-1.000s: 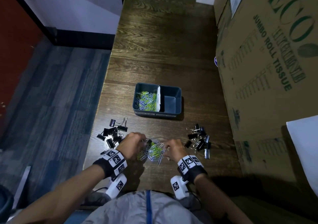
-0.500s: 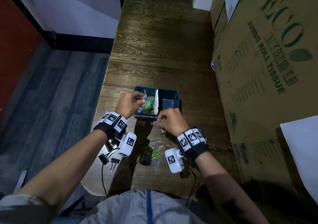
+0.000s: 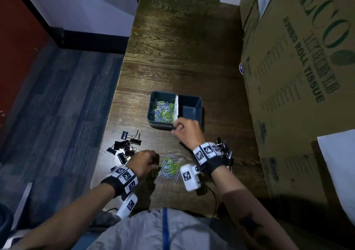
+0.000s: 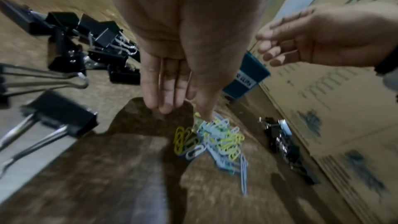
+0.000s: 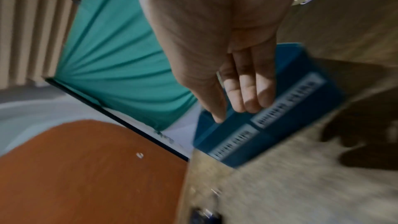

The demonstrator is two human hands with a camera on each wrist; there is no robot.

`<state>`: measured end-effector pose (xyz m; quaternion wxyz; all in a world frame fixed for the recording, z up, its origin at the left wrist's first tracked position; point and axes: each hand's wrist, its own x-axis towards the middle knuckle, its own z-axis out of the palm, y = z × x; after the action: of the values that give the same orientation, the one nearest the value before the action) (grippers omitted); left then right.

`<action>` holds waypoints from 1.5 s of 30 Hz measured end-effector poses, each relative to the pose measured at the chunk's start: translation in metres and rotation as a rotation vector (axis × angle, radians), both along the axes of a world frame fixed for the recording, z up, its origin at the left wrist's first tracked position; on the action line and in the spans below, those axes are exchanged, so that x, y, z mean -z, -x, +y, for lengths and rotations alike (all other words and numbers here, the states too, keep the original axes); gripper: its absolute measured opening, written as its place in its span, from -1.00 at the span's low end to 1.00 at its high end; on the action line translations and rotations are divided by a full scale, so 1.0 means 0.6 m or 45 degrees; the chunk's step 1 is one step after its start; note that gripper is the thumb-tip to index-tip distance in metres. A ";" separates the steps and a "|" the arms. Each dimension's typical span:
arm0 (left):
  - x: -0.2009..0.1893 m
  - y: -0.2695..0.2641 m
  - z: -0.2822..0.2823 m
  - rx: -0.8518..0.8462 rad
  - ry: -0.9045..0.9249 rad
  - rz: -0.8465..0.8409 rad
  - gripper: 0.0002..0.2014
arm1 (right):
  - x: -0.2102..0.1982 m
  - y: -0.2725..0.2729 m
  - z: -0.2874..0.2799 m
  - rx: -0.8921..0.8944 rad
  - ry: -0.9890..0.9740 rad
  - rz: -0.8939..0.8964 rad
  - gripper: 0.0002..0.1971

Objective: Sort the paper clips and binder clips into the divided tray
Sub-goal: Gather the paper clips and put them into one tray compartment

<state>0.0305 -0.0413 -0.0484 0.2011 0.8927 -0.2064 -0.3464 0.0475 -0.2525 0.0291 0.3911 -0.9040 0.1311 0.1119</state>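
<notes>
A dark blue divided tray (image 3: 153, 122) stands mid-table. Its left compartment holds coloured paper clips (image 3: 163, 111); the right compartment (image 3: 189, 108) looks bare. A loose paper clip pile (image 3: 171, 166) lies near the front edge. My left hand (image 3: 153, 161) is at that pile's left side; in the left wrist view its fingers (image 4: 165, 91) point straight down and the thumb touches the pile (image 4: 217, 140). My right hand (image 3: 177, 127) hovers at the tray's front rim, fingers (image 5: 247, 91) relaxed, nothing seen in them. Black binder clips lie in a left heap (image 3: 125, 146) and a right heap (image 3: 223, 147).
A large cardboard box (image 3: 299, 76) walls the table's right side. The wooden table's left edge (image 3: 117, 88) drops to a carpeted floor. Bare wood (image 3: 182, 47) stretches behind the tray. A white sheet (image 3: 340, 159) lies on the box at right.
Both hands went from the loose pile up to the tray. Now the left hand has come back to the pile, and the right hand has drawn back to the tray's front rim.
</notes>
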 end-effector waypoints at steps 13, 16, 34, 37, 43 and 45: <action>0.032 0.048 -0.017 0.117 0.062 0.003 -0.58 | 0.156 0.165 0.010 -0.385 0.358 0.384 -0.21; 0.032 0.048 -0.029 0.072 0.073 -0.037 -0.63 | 0.165 0.162 0.024 -0.361 0.311 0.370 -0.28; 0.028 0.056 -0.046 0.261 -0.010 -0.246 -0.59 | 0.153 0.166 0.035 -0.403 0.371 0.250 -0.44; 0.027 0.052 -0.040 0.189 0.037 -0.247 -0.64 | 0.151 0.161 0.028 -0.400 0.368 0.238 -0.50; 0.022 0.043 -0.020 -0.028 0.120 -0.191 -0.78 | 0.126 0.158 0.007 -0.303 0.352 0.281 -0.70; 0.017 0.037 -0.012 -0.086 0.150 -0.167 -0.80 | 0.126 0.162 -0.003 -0.250 0.343 0.334 -0.70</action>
<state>0.0082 -0.0488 -0.0587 0.2509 0.9066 -0.2090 -0.2674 -0.0498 -0.2540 -0.0464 0.2335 -0.9343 0.1060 0.2477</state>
